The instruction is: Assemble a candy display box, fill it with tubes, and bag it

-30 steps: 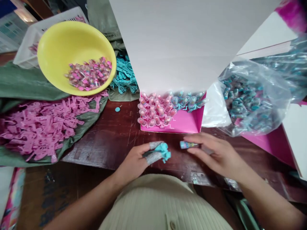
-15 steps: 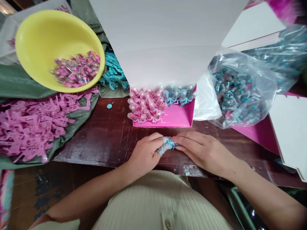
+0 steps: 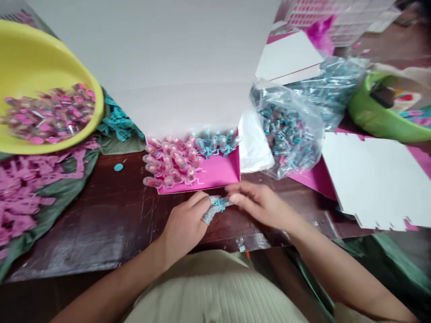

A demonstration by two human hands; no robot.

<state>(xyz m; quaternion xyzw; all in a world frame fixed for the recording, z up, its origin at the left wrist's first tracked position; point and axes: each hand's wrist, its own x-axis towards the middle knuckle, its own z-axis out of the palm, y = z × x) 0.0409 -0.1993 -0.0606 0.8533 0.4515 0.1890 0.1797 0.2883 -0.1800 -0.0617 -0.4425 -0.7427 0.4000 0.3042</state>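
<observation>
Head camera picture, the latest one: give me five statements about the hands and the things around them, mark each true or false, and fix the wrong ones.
1. The left hand holds a small turquoise plastic piece. True.
2. The right hand is inside the clear plastic bag. False: it is close to the left hand.
3. The open pink cardboard box holds pink clear-topped pieces. True.
4. The round yellow plastic bowl stands right of the box. False: it is on the left.
5. A flat round turquoise disc lies on the dark brown table. True.

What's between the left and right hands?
In the head view: a teal plastic piece, pinched in the left hand, with a clear tube pointing toward the right hand.
</observation>
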